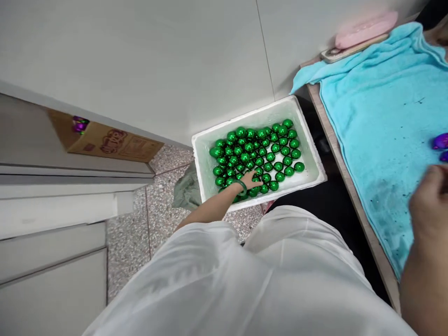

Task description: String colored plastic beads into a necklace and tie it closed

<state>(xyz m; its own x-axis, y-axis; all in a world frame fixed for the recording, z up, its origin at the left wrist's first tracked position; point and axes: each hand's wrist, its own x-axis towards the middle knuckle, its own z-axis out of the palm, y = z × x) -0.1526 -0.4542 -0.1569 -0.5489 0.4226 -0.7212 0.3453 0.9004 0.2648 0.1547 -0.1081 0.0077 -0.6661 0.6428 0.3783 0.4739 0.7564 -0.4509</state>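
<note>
My left hand (250, 180), with a green bangle (241, 187) at its wrist, reaches down into a white foam box (311, 144). Its fingers are spread over shiny green balls (244, 157), touching or just above them; no ball shows in its grip. Many such balls cover much of the box floor. At the right edge, my right hand (429, 200) is over a light blue towel (381, 140). The picture's edge cuts off its fingers, so I cannot see whether it holds anything. Just beyond it lie shiny purple balls (441, 141), partly out of view.
The towel lies on a wooden table (345, 149), with dark specks on it. A pink case (366, 31) rests on a phone-like object (336, 55) at the back. On the left, a cardboard box (131, 147) holds purple shiny things. A greenish bag (187, 189) lies on the speckled floor (128, 242).
</note>
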